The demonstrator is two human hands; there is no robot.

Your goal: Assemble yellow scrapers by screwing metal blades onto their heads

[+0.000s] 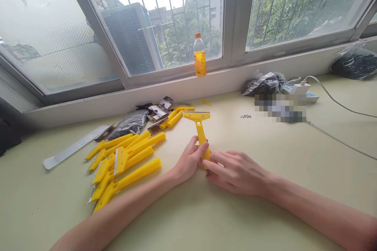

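Note:
A yellow scraper stands upright in front of me, its wide head with the metal blade edge at the top. My left hand is closed around the handle, the thumb lying across its front. The fingers of my right hand are closed on the handle's lower end, which they partly hide. To the left of my hands, several more yellow scrapers lie in an overlapping pile with their heads pointing left.
Behind the pile are a black plastic bag, printed cards and a long clear tray. Small screws lie at the back right. A drink bottle stands on the sill. A cable crosses the table on the right.

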